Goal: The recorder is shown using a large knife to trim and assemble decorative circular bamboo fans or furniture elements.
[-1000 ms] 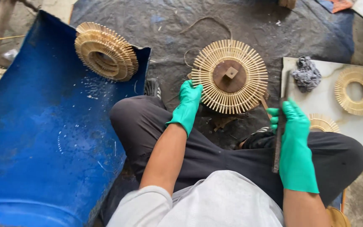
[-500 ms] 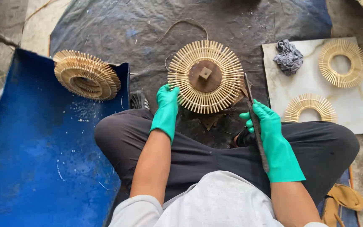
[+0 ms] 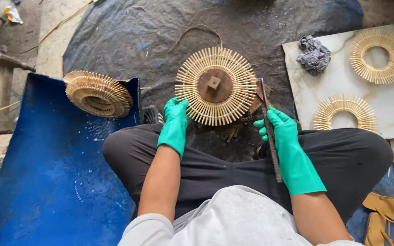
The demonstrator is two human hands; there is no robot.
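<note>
A round ring of bamboo sticks lies on a brown disc mould with a small block at its centre. My left hand, in a green glove, touches the ring's lower left edge. My right hand, also gloved, grips a long dark flat tool that points up beside the ring's right edge. I sit cross-legged in dark trousers right behind the ring.
A stack of finished stick rings rests on the edge of a blue barrel at left. A white board at right carries two stick rings and a grey rag. Sandals lie at lower right.
The view has shifted. My right hand has moved in with the dark tool to the ring's right edge. My left hand stays at the ring's lower left rim.
</note>
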